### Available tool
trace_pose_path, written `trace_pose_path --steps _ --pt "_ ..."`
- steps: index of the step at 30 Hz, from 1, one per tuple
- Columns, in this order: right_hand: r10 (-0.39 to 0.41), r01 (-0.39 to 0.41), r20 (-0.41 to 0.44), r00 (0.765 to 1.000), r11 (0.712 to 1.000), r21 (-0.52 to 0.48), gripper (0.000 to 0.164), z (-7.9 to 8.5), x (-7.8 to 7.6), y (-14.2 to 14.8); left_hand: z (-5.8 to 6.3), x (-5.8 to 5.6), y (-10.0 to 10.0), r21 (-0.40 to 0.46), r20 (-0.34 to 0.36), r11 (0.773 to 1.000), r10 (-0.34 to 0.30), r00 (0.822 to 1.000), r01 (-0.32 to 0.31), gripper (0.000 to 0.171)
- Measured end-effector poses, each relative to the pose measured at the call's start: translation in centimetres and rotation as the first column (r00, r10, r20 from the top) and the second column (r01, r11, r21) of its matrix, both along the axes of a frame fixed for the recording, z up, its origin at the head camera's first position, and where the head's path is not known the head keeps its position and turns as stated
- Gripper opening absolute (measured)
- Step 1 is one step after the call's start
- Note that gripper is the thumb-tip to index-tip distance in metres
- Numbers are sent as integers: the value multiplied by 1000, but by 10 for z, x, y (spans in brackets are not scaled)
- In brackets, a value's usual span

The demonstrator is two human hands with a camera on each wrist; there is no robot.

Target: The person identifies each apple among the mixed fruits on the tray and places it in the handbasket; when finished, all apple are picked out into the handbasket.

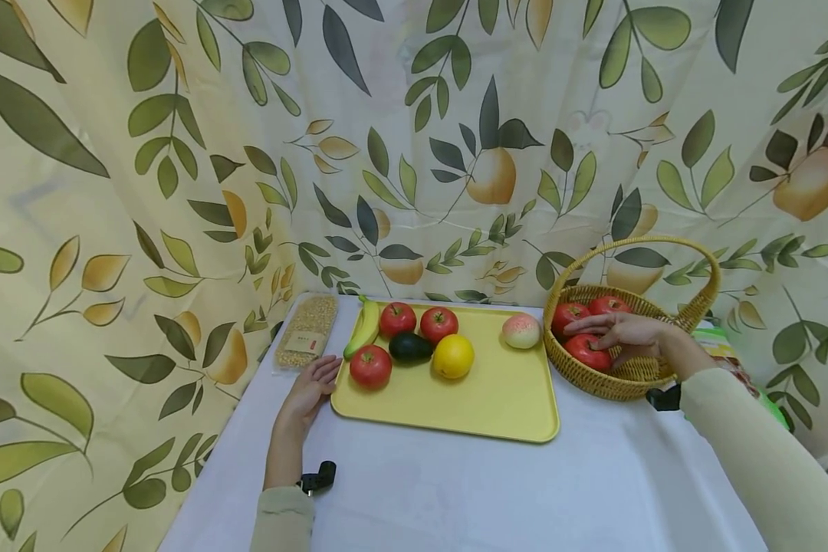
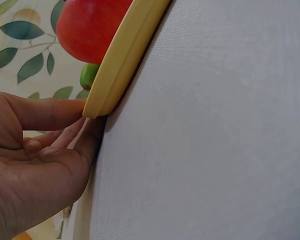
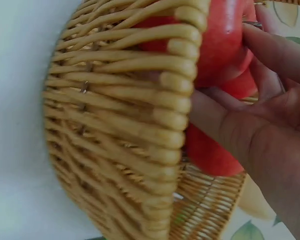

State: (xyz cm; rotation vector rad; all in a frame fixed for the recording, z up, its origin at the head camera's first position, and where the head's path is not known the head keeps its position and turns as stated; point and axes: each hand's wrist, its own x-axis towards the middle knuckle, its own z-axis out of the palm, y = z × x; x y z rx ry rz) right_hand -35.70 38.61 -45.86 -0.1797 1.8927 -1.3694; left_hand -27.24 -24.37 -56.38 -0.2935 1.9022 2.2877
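White-covered desk (image 1: 421,491) fills the lower centre of the frame. Yellow tray (image 1: 510,391) lies on it at centre, long axis running left to right. Wicker basket (image 1: 569,376), arched handle up, stands just beside the tray's right end.

Right hand (image 1: 631,337): reaches into the basket from the right; thumb and fingers bent about the front red tomato-like fruit (image 1: 586,355), gripping it. Left hand (image 1: 309,392): at the tray's left end, fingers mostly extended, touching the rim, no fruit held.

Key relation: held fruit sits low inside the basket, to the left of the right wrist; the basket's wall stands between it and the tray, which lies farther left. Right hand is the nearer; left hand is well apart, across the tray. Fruit roundish, no clear long axis. Pink-white peach (image 1: 521,331) is the tray item closest to the basket.
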Motion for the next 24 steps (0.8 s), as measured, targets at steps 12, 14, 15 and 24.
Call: trace_pose_path --steps 12,14,15,24 --pt "14 11 -179 984 990 138 60 29 10 2 2 0 1 -8 18 1000 -7 1000 7 69" --pt "20 27 -247 969 983 182 61 39 14 2 2 0 1 -9 12 1000 -12 1000 12 69" --pt "22 34 -280 960 980 195 61 44 16 1 2 0 0 -10 11 1000 -11 1000 11 69" --pt "15 89 -455 891 974 208 54 82 31 -18 0 -2 -1 -17 19 1000 -5 1000 5 69"
